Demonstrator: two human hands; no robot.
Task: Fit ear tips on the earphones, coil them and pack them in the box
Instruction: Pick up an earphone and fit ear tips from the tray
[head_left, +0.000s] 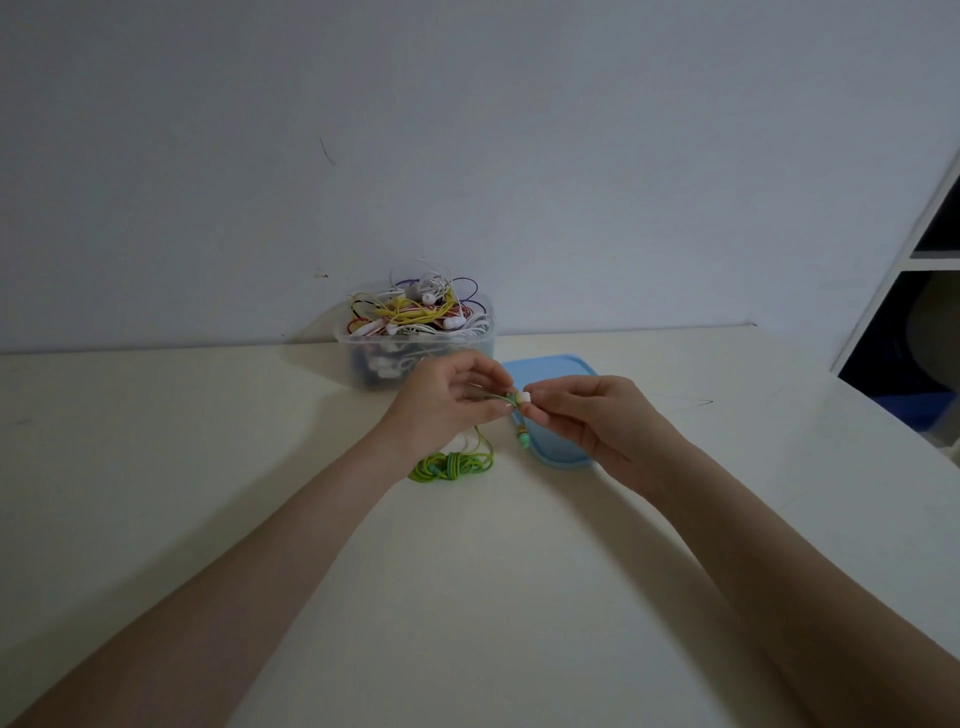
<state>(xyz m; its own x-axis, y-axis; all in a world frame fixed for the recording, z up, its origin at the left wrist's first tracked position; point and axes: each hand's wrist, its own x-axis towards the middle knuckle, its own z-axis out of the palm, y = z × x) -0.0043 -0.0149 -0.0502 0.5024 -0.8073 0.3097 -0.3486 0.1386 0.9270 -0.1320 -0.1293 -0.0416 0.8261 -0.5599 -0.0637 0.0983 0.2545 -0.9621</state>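
My left hand (447, 402) pinches a green earbud (511, 399) by its body. My right hand (582, 415) pinches a white ear tip (523, 398) against that earbud's end. The second green earbud (523, 439) dangles just below, over the blue lid. The green earphone cable (451, 463) lies in a loose coil on the table under my left wrist. A clear plastic box (415, 343) full of tangled earphones in several colours stands behind my hands, near the wall.
A blue lid (558, 369) lies flat to the right of the box, partly under my right hand. The white table (208, 467) stretches to both sides. A white shelf unit (930, 249) stands at the far right.
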